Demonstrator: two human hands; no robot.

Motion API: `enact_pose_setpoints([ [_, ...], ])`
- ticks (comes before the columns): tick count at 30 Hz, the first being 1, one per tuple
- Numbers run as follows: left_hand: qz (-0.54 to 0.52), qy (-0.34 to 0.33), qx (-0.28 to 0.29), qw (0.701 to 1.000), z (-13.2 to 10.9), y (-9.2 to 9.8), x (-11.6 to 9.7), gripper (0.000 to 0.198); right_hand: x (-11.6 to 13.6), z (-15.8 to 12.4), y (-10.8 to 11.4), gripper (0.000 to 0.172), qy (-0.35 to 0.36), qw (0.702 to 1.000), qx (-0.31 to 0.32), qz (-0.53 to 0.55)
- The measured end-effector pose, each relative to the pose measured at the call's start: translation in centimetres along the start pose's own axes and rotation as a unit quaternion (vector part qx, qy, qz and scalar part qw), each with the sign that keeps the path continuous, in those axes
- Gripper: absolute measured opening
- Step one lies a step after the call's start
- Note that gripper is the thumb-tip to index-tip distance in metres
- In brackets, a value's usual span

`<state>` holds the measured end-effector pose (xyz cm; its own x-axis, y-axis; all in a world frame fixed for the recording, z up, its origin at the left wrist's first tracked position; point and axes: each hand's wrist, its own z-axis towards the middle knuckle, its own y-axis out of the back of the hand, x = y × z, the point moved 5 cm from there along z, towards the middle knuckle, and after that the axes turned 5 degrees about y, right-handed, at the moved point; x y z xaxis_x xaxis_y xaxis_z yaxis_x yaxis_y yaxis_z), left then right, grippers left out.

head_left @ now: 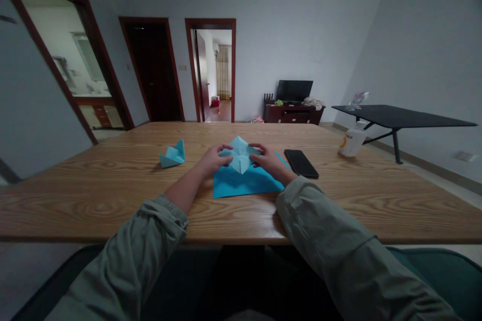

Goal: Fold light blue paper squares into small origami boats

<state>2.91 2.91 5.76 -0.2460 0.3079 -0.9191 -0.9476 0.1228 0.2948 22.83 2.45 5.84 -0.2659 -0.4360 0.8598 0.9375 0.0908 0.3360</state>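
Between my two hands is a light blue folded paper, diamond-shaped with creases meeting near its middle. My left hand pinches its left corner, thumb below and fingers above. On the other side my right hand grips the right corner the same way. Beneath the folded paper, a brighter blue sheet of paper lies flat on the wooden table; my right wrist covers part of it. To the left of my left hand stands a folded light blue origami piece with a raised point.
A black phone lies right of the blue sheet. Farther right stands a white bottle. Beyond the table are a black table holding a clear object, and a television on a dark cabinet. Doorways open at the left.
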Motion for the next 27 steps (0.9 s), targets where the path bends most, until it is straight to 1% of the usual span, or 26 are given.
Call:
enact_pose_setpoints([
  [2,0.138,-0.026,0.010,0.990,-0.1,-0.1,0.4,0.034,-0.4,0.0,-0.1,0.038,0.032,0.991,0.022,-0.129],
  [4,0.252,-0.050,0.033,0.966,-0.2,-0.4,1.0,0.029,-0.8,-0.2,-0.4,0.036,0.061,0.963,0.054,-0.258],
  [7,0.336,-0.067,0.081,0.936,-0.5,-1.3,1.8,0.029,-1.9,-0.3,-1.0,0.030,0.049,0.908,0.093,-0.406],
  [9,0.367,-0.083,0.088,0.922,-0.7,-1.6,1.8,0.030,-2.3,-0.3,-1.1,0.028,0.039,0.881,0.098,-0.461],
  [10,0.378,-0.092,0.084,0.917,-0.8,-1.7,1.7,0.030,-2.3,-0.3,-1.2,0.028,0.042,0.873,0.098,-0.476],
  [12,0.390,-0.104,0.078,0.912,-0.8,-1.7,1.4,0.028,-2.0,-0.4,-1.3,0.031,0.060,0.866,0.100,-0.486],
  [15,0.388,-0.113,0.106,0.908,-1.1,-1.7,1.2,0.025,-1.6,-0.7,-1.2,0.031,0.081,0.869,0.113,-0.475],
  [19,0.348,-0.120,0.143,0.919,-1.6,-1.4,1.1,0.028,-1.1,-1.3,-0.8,0.029,0.104,0.883,0.151,-0.433],
  [22,0.312,-0.114,0.158,0.930,-1.8,-1.1,1.1,0.033,-1.1,-1.6,-0.3,0.034,0.107,0.891,0.173,-0.406],
  [24,0.296,-0.109,0.161,0.935,-1.8,-0.9,1.1,0.035,-1.2,-1.6,0.0,0.038,0.101,0.893,0.187,-0.397],
  [27,0.295,-0.092,0.143,0.940,-1.6,-0.6,1.2,0.029,-1.2,-1.5,0.1,0.040,0.100,0.898,0.192,-0.383],
])
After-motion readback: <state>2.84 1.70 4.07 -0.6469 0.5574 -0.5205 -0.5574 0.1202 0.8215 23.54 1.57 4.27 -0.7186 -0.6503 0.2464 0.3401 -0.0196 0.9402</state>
